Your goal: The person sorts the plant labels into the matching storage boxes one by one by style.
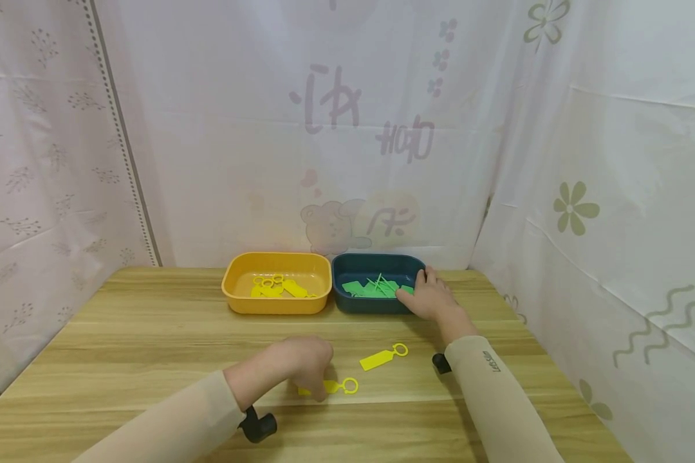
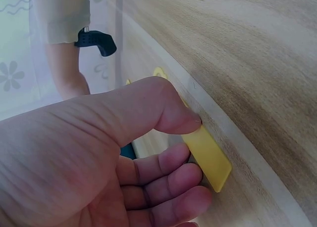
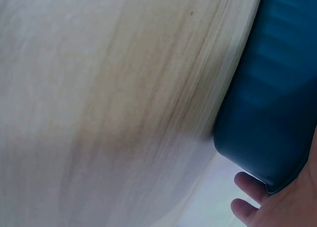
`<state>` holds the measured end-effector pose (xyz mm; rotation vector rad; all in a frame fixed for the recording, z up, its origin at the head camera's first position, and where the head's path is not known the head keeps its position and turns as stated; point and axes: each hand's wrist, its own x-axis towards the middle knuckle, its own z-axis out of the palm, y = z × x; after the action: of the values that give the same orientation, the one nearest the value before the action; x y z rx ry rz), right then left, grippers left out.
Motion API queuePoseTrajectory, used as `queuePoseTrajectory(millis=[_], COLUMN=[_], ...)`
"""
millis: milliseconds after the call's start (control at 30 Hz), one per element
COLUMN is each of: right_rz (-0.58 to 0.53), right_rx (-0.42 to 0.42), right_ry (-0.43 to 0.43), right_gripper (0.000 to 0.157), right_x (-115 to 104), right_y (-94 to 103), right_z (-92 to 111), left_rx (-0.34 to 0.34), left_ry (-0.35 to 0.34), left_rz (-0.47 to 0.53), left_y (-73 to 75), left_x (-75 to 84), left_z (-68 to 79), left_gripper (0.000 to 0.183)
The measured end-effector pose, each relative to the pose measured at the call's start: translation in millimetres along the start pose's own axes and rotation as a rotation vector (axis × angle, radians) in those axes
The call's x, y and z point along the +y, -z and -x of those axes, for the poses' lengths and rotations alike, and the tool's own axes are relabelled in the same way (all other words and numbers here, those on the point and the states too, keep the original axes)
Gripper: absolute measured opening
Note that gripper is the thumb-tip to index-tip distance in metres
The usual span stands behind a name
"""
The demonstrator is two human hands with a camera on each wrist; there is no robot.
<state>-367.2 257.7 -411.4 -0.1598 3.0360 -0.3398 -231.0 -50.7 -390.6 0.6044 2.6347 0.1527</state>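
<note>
My left hand pinches a flat yellow plastic tag low over the table, thumb across its face and fingertips at its edge. The tag's ring end points right in the head view. A second yellow tag with a ring lies just beyond, to the right. My right hand grips the right end of a dark teal bin, its thumb over the front rim. In the right wrist view, its fingers show past the bin's end wall. Green tags lie inside that bin.
An orange-yellow bin stands left of the teal one, with several yellow tags in it. Both bins are at the back of the wooden table, close to a patterned curtain. Black wrist mounts stick out below the sleeves.
</note>
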Motion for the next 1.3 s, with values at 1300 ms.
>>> queuePoseTrajectory(millis=[1300], right_rz=[-0.018], right_rx=[0.012], right_ry=[0.002], right_gripper=[0.102], right_x=[0.8], right_y=[-1.3], right_z=[-1.5], left_rx=[0.015], left_ry=[0.007], left_rz=[-0.078], left_y=[0.6], left_x=[1.0], left_z=[1.3], left_gripper=[0.035])
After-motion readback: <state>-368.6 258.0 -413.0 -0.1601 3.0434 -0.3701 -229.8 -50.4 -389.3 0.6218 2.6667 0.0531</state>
